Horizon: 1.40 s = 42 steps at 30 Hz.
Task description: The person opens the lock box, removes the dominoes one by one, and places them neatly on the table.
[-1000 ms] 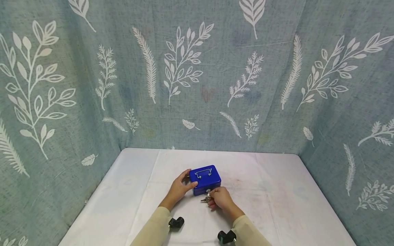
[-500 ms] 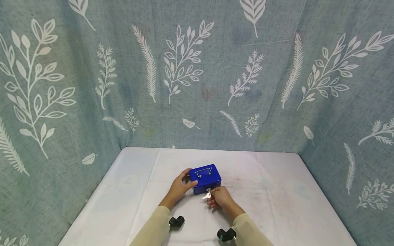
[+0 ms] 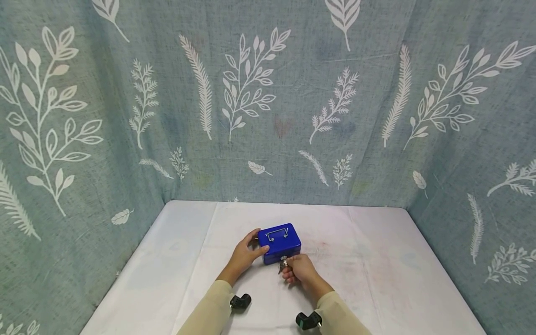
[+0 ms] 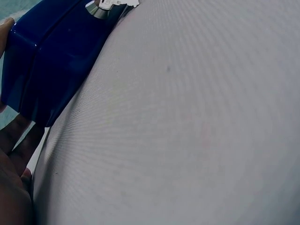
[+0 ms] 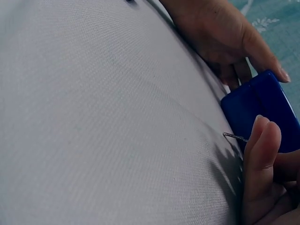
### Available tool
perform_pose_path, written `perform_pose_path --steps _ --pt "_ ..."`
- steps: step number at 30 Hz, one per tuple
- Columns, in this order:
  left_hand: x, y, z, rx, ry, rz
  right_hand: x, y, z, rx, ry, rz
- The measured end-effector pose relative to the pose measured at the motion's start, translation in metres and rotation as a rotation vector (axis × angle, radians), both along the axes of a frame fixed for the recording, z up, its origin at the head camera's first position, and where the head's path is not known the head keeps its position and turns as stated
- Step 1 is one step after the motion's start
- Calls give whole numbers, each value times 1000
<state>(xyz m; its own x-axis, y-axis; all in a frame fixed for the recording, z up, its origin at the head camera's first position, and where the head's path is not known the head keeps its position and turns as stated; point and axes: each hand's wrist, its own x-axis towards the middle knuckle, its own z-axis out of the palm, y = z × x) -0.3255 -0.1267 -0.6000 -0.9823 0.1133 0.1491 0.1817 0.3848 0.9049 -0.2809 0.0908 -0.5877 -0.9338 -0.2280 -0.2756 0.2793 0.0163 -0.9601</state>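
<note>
A blue cash box (image 3: 279,237) with a wire handle folded on its lid sits on the white-covered table. My left hand (image 3: 244,255) grips its left side, thumb over the near left corner of the lid and fingers along the side. At the round silver lock (image 3: 284,257) on the front, my right hand (image 3: 302,270) pinches a key, with another key (image 3: 282,267) hanging beside its fingertips. The left wrist view shows the lock and a bright key (image 4: 112,3) at the top edge. In the right wrist view the thumb and fingers (image 5: 263,145) mostly hide the lock.
White cloth (image 3: 201,298) covers the table around the box. A blue-green curtain (image 3: 268,186) with white leaf prints closes off the back and both sides. Black wrist cameras (image 3: 240,302) stick out from both sleeves.
The hanging key has swung from pointing left to hanging downward near the lock, while my right fingers stay at it. The box and my left hand hold nearly the same place.
</note>
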Motion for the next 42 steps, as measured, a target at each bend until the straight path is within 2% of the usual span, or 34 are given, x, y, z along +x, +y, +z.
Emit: perform_pose_path --steps 8,16,21,27,32,34,37,40,42 --pt "0 -3 1 12 1 5 2 -3 5 -53 11 0" --pt "-1 -5 1 9 -2 13 -2 2 5 99 22 -29" --pt "0 -6 5 -10 -16 22 -6 12 8 128 51 -49" --pt "2 -4 15 -49 -43 2 -13 25 18 80 171 -85" --pt "10 -1 21 -72 -87 0 -20 33 29 54 282 -103" --pt "14 2 23 -43 -95 3 -25 35 34 35 320 -131" --pt "20 5 25 68 -104 -11 -34 38 38 23 369 -207" --pt "26 8 27 187 -108 -37 -42 40 36 49 400 -258" --pt "29 9 28 221 -114 -42 -46 40 34 66 415 -265"
